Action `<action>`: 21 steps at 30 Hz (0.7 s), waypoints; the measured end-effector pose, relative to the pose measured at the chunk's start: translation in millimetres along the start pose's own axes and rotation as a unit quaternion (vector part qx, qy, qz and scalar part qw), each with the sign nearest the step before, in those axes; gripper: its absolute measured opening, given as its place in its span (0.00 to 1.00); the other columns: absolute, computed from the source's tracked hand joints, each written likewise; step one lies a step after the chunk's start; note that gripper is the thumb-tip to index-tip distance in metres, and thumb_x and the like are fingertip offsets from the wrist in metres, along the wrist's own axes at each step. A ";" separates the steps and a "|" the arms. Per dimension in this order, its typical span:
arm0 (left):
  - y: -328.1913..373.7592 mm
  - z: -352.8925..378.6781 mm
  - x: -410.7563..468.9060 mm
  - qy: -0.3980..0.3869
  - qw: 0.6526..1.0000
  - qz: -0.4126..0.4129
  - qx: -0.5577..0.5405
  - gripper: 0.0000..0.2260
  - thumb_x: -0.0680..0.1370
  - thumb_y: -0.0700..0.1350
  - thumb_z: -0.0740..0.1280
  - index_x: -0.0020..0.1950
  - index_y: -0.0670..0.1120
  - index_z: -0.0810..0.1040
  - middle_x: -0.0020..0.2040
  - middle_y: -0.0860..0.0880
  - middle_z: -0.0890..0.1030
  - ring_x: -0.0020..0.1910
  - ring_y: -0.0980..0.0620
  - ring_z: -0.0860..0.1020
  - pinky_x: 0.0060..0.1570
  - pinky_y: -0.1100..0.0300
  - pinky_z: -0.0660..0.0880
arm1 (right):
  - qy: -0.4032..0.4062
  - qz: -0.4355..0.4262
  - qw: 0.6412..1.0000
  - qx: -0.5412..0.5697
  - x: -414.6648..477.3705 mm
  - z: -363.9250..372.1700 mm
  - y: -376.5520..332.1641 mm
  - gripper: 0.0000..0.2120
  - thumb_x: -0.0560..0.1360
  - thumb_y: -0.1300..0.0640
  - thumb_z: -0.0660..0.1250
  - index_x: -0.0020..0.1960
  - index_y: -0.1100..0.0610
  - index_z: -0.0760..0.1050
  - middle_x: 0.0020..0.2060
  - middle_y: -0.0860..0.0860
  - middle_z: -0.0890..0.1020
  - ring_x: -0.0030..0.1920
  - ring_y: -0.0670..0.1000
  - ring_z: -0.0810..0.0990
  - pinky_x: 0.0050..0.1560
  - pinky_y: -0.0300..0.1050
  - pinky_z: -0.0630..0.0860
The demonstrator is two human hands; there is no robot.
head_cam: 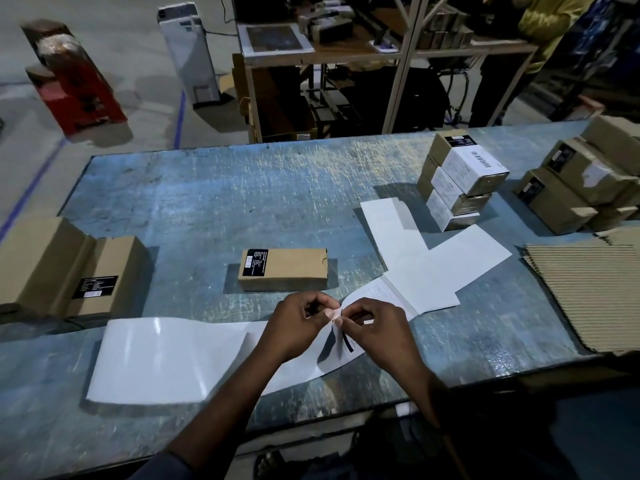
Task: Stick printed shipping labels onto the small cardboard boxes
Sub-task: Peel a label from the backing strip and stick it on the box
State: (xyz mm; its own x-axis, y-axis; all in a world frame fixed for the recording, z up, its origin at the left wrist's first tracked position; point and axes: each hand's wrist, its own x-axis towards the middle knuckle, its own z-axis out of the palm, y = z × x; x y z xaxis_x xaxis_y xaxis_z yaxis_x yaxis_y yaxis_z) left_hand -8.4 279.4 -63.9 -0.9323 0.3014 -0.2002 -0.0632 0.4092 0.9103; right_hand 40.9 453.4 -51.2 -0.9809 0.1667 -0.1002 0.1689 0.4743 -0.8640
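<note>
A small brown cardboard box (287, 268) with a black sticker lies flat in the middle of the blue table (214, 202). Just in front of it, my left hand (298, 323) and my right hand (374, 323) meet, each pinching a corner of a printed shipping label (346, 344) on a long white label strip (166, 358). The strip runs left along the table's near edge and right into blank white sheets (433, 258). Three stacked boxes (460, 181) at the back right carry white labels.
Brown boxes (69, 265) sit at the left edge, several more (581, 181) at the far right. Corrugated cardboard sheets (588, 292) lie on the right. Behind the table stand a shelf rack (311, 64), a red box (72, 74) and a person in yellow (547, 22).
</note>
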 end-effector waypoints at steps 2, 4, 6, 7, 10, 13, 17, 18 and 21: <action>-0.2 -0.3 0.4 -0.017 1.000 -0.015 -0.016 0.05 0.78 0.44 0.73 0.51 0.54 0.85 0.47 0.55 0.87 0.49 0.56 0.84 0.58 0.52 0.80 | -0.001 -0.008 1.000 0.010 -0.9 2.1 1.0 0.05 0.71 0.57 0.79 0.41 0.52 0.84 0.35 0.45 0.85 0.36 0.43 0.83 0.39 0.42 0.81; 0.4 0.3 0.8 -0.025 0.999 -0.022 -0.042 0.07 0.77 0.44 0.74 0.53 0.55 0.84 0.45 0.53 0.87 0.48 0.53 0.85 0.59 0.48 0.80 | 0.000 -0.019 1.000 0.016 -1.4 3.1 1.7 0.06 0.70 0.58 0.80 0.42 0.53 0.83 0.35 0.46 0.85 0.36 0.43 0.83 0.37 0.39 0.80; 0.1 0.6 1.1 -0.016 0.997 -0.031 -0.064 0.10 0.76 0.43 0.75 0.54 0.55 0.82 0.44 0.49 0.87 0.47 0.51 0.85 0.59 0.47 0.79 | 0.007 -0.017 0.999 0.029 -0.5 3.3 2.2 0.07 0.69 0.58 0.80 0.42 0.54 0.83 0.36 0.46 0.85 0.37 0.43 0.82 0.38 0.37 0.79; 0.0 0.5 0.9 -0.012 0.996 -0.037 -0.079 0.12 0.76 0.42 0.75 0.55 0.56 0.81 0.45 0.48 0.87 0.48 0.51 0.85 0.58 0.47 0.79 | 0.010 -0.010 0.999 0.035 0.2 3.2 2.7 0.07 0.69 0.58 0.80 0.43 0.54 0.83 0.37 0.47 0.85 0.38 0.43 0.82 0.39 0.36 0.79; -0.9 -1.4 -0.5 -0.004 0.992 -0.045 -0.114 0.18 0.75 0.43 0.77 0.60 0.56 0.78 0.46 0.48 0.88 0.49 0.53 0.85 0.56 0.51 0.79 | 0.003 0.004 0.999 0.044 2.5 0.9 3.9 0.08 0.69 0.58 0.81 0.44 0.52 0.83 0.38 0.46 0.85 0.40 0.42 0.82 0.41 0.32 0.78; -1.4 -4.8 -2.1 -0.012 0.986 -0.054 -0.158 0.22 0.74 0.43 0.78 0.65 0.55 0.76 0.48 0.48 0.88 0.52 0.54 0.85 0.56 0.56 0.78 | -0.020 0.011 0.998 0.054 4.1 -4.2 5.3 0.07 0.70 0.58 0.79 0.45 0.51 0.84 0.39 0.44 0.86 0.41 0.43 0.83 0.43 0.33 0.77; -0.7 -7.4 -1.4 -0.032 0.984 -0.041 -0.170 0.24 0.75 0.41 0.77 0.68 0.55 0.76 0.50 0.47 0.87 0.54 0.52 0.85 0.57 0.55 0.77 | -0.023 0.006 0.998 0.062 5.5 -7.0 3.3 0.07 0.70 0.57 0.79 0.45 0.51 0.84 0.39 0.45 0.86 0.42 0.48 0.84 0.44 0.37 0.80; 0.6 -7.5 -1.4 -0.032 0.987 -0.034 -0.157 0.24 0.75 0.41 0.77 0.68 0.55 0.75 0.49 0.48 0.87 0.53 0.53 0.85 0.55 0.58 0.76 | -0.021 0.003 0.998 0.063 5.2 -6.8 2.3 0.06 0.70 0.56 0.80 0.45 0.51 0.84 0.39 0.45 0.86 0.42 0.49 0.84 0.44 0.38 0.80; 4.8 -7.1 -2.4 -0.041 0.989 -0.009 -0.143 0.25 0.77 0.38 0.74 0.70 0.55 0.73 0.48 0.50 0.87 0.52 0.57 0.83 0.51 0.66 0.75 | -0.013 0.001 0.998 0.063 4.9 -6.6 -1.4 0.08 0.68 0.52 0.81 0.42 0.51 0.84 0.38 0.46 0.86 0.40 0.48 0.83 0.42 0.40 0.79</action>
State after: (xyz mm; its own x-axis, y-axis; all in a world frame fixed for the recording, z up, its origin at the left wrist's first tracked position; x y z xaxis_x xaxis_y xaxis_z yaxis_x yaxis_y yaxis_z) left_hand -9.0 274.6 -56.4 -0.8989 0.3696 -0.2353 -0.1883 0.1590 0.9692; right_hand 36.5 459.2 -47.3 -0.9831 0.1443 -0.1125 0.1581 0.3609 -0.9191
